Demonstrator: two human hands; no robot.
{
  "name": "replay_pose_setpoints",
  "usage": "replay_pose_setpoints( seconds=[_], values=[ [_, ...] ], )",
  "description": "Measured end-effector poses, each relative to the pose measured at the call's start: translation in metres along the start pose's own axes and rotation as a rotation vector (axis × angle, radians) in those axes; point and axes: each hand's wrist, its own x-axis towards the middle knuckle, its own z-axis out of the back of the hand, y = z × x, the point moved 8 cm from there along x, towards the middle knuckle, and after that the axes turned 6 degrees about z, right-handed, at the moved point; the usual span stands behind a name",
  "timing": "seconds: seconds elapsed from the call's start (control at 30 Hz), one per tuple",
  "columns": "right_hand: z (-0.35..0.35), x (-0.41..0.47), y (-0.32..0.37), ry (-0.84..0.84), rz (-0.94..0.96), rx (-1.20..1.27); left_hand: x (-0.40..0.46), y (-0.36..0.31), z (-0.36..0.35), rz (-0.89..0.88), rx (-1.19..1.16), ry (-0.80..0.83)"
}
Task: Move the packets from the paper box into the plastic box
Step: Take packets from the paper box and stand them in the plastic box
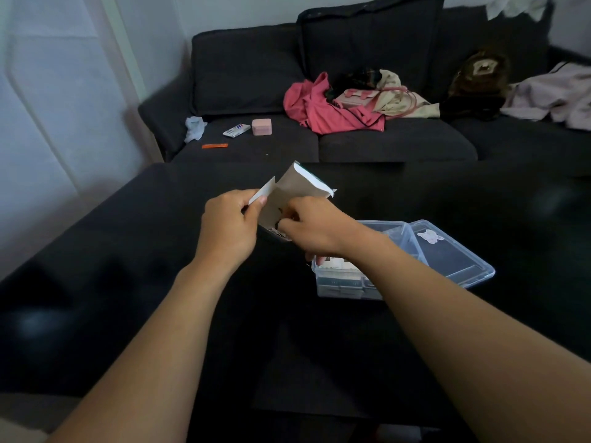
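The paper box (295,190) is held above the black table (128,282) with its flaps open. My left hand (228,225) grips it, thumb and fingers pinching a white side flap. My right hand (311,227) has its fingers curled into the box's opening, where dark packets (277,231) show; whether they pinch one I cannot tell. The clear plastic box (343,284) stands on the table below and to the right of my right hand, with packets inside. Its lid (454,254) lies open to the right.
A dark sofa (319,139) runs behind the table. On it lie a pink case (261,126), a small packet (236,130), an orange strip (215,146), a white tissue (194,127), pink clothes (319,107) and a bag (367,96).
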Motion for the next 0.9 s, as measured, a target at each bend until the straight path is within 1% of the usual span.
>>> replay_pose_setpoints(
  seconds=[0.07,0.17,0.27,0.4,0.57,0.67,0.77,0.9],
  values=[
    [0.001,0.001,-0.004,-0.021,-0.032,0.007,0.000,0.001,-0.001,-0.002,0.005,0.001],
    [0.000,0.002,-0.010,-0.085,-0.055,-0.137,-0.001,-0.002,-0.005,-0.011,-0.002,0.018],
    [0.002,0.001,-0.016,-0.216,-0.099,-0.194,-0.004,-0.007,-0.009,-0.011,0.011,0.053],
    [0.007,-0.003,-0.019,-0.344,-0.151,-0.121,-0.006,-0.009,-0.010,0.023,0.105,0.051],
    [0.022,-0.006,-0.011,-0.472,-0.085,0.002,-0.003,0.009,-0.002,0.213,0.299,-0.026],
    [0.032,-0.008,-0.009,-0.491,-0.061,0.147,-0.003,0.021,-0.001,0.292,0.298,-0.028],
    [0.040,-0.012,-0.011,-0.465,-0.092,0.286,-0.004,0.028,-0.003,0.340,0.270,-0.031],
    [0.042,-0.013,-0.019,-0.277,-0.114,0.437,-0.004,0.035,-0.002,0.375,0.312,-0.017]
  ],
)
